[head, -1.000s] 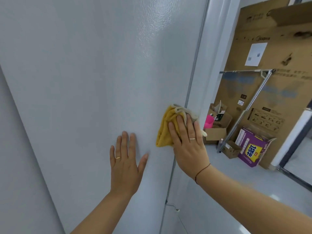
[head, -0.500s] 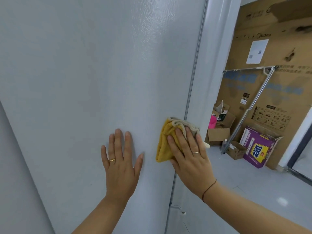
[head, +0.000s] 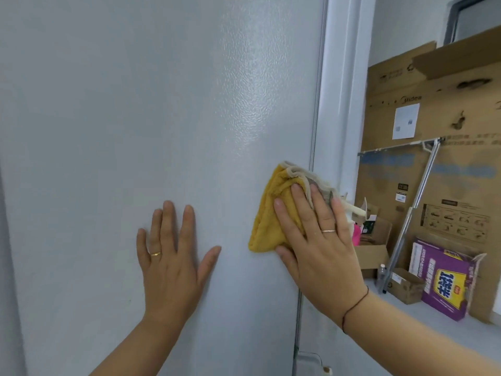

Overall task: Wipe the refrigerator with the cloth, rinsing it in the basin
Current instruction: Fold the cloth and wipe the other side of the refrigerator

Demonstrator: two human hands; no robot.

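Note:
The white, pebbled side panel of the refrigerator (head: 135,118) fills the left and middle of the head view. A folded yellow cloth (head: 267,217) with a beige edge lies flat against the panel near its right edge. My right hand (head: 317,240) presses the cloth onto the panel with straight fingers spread over it. My left hand (head: 170,256) rests flat on the bare panel to the left of the cloth, fingers straight and apart. No basin is in view.
A metal strip (head: 314,131) runs down the panel's right edge, next to a white wall column (head: 341,90). Beyond, on the floor, stand large cardboard sheets (head: 447,118), a metal rack pole (head: 414,207), small open cartons (head: 374,256) and a purple box (head: 444,280).
My right hand and the cloth slid down a little on the panel and have come slightly back up. My left hand stays flat on the panel.

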